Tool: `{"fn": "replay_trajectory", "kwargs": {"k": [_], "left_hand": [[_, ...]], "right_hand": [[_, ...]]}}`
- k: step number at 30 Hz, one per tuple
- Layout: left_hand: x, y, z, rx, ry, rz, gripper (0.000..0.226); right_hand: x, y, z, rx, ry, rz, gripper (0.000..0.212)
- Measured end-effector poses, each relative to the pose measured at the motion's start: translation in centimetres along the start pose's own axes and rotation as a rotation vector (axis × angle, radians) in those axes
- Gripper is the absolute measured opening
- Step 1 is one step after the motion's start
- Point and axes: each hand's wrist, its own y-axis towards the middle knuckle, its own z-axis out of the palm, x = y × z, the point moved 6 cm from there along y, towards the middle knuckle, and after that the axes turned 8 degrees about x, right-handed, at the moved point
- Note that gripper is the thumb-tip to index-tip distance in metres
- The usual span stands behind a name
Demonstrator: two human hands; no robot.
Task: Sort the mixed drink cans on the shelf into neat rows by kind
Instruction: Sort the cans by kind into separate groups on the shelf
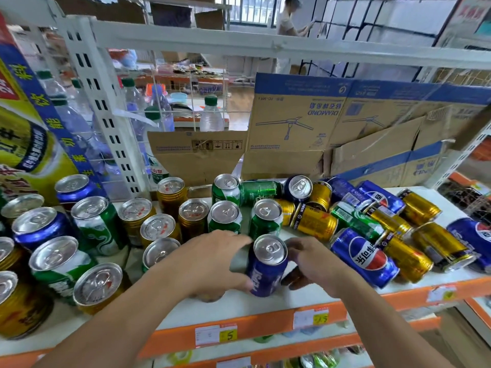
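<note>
An upright blue Pepsi can (266, 272) stands near the front of the white shelf (292, 296), between my two hands. My right hand (312, 264) curls round its right side, fingers behind and thumb low in front. My left hand (212, 261) is spread beside it, the thumb touching its lower left and the fingertips near its rim. A dark shape shows under the left palm; I cannot tell what it is. Green cans (225, 217), gold cans (159, 229) and blue cans (39, 227) stand upright to the left. To the right lies a jumble of fallen gold cans (316, 221), green cans (356, 220) and a Pepsi can (366, 257).
Cardboard boxes (295, 123) line the back of the shelf. A perforated white upright (106, 120) rises at the left, with water bottles (211, 115) behind it. The orange shelf edge (265, 322) carries price tags. A person stands in the far background.
</note>
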Motion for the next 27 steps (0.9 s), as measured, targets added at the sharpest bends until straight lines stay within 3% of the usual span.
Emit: {"fn": "replay_trajectory", "kwargs": {"k": [5,8,13,18,24,27], "left_hand": [[-1.6,1.5,-2.0,-0.039,-0.063,0.033,0.064],[-3.4,2.9,-3.5,-0.093,-0.126,0.062,0.059],[-6.2,6.7,-4.4,-0.14,-0.015,0.076,0.047],[-8.3,10.0,-4.7,-0.155,0.162,0.036,0.042],[-9.3,12.9,-4.8,-0.085,0.303,-0.008,0.045],[-9.6,14.2,-4.4,-0.057,0.355,-0.008,0.054]], "right_hand": [[3.3,-1.4,-5.4,-0.417,-0.775,-0.216,0.025],[3.0,-2.5,-8.4,-0.56,-0.951,-0.095,0.044],[-1.1,-2.1,-11.0,-0.404,-1.147,0.175,0.07],[-2.5,-2.2,-10.3,-0.364,-1.379,0.115,0.079],[-2.5,-3.2,-11.3,-0.188,-1.133,0.023,0.103],[-1.6,-4.1,-11.7,-0.135,-1.016,-0.016,0.093]]}}
